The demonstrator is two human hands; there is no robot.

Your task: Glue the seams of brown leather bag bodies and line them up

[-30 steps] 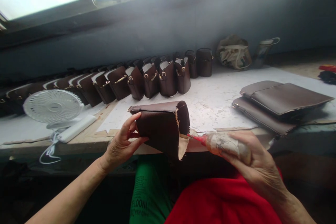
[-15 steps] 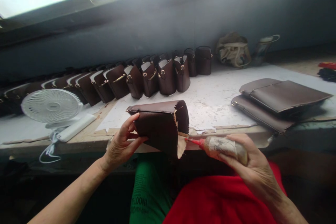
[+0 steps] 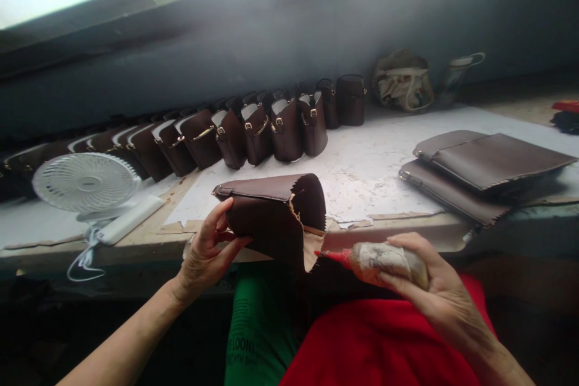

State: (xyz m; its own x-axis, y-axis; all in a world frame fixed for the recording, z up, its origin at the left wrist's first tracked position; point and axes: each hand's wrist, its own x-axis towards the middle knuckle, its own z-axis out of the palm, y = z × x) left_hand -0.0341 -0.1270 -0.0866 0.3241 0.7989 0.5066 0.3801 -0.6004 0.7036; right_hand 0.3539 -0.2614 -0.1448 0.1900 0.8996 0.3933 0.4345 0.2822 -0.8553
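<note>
A dark brown leather bag body [image 3: 266, 223] lies on its side in the air over the bench's front edge, its zigzag-cut open end facing right. My left hand [image 3: 212, 247] pinches its far left end between thumb and fingers. Inside the opening a beige lining flap [image 3: 312, 249] shows. My right hand [image 3: 434, 280] is wrapped around a glue bottle [image 3: 384, 262] with a red nozzle, held nearly level. The nozzle's tip is at the lining's edge; whether it touches cannot be made out.
Rows of brown bags [image 3: 287, 129] stand at the back of the bench. Flat bag pieces [image 3: 497, 160] are stacked at right. A white fan [image 3: 88, 184] with a cable sits at left. A cloth bag [image 3: 402, 81] and a clear bottle [image 3: 455, 78] stand against the wall.
The bag body's opening has turned more towards me, showing more of its inside and lining. The glue bottle's nozzle has shifted slightly down and left along the lining.
</note>
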